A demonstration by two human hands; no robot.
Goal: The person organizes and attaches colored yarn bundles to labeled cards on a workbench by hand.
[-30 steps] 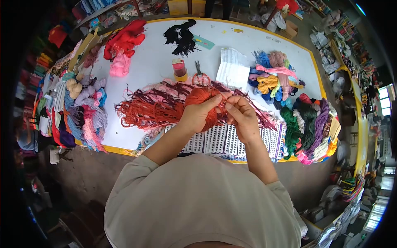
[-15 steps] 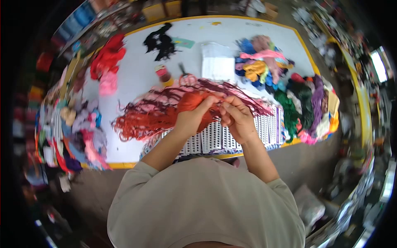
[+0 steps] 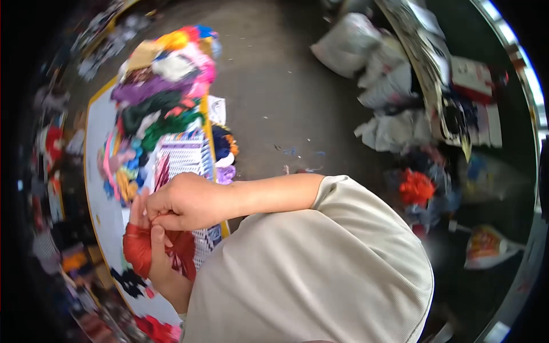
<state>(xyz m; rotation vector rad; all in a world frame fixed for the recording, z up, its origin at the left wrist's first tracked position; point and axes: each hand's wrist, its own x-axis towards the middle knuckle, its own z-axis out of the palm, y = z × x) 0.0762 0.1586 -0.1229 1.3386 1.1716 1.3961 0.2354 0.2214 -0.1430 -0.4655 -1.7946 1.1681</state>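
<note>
A bundle of red-orange yarn (image 3: 137, 251) wraps round my left hand (image 3: 162, 257), whose thumb points up along it. My right hand (image 3: 186, 200) is closed in a pinch right against the left fingertips; what lies between its fingers is too small to make out. Maroon strands (image 3: 162, 171) show just beyond the right hand. Below the hands, more red yarn lies over white punched cards (image 3: 186, 155) at the table edge.
Piles of coloured yarn (image 3: 166, 86) cover the table's far end, with a smaller mixed pile (image 3: 122, 166) at the left. Black yarn (image 3: 130, 282) lies lower left. White sacks (image 3: 349, 46) stand on the floor beside a shelf (image 3: 420, 63) at the right.
The view has swung to the right, so the table now sits at the left and the floor shows. My right hand has come across, closer over the left; the red yarn is still held.
</note>
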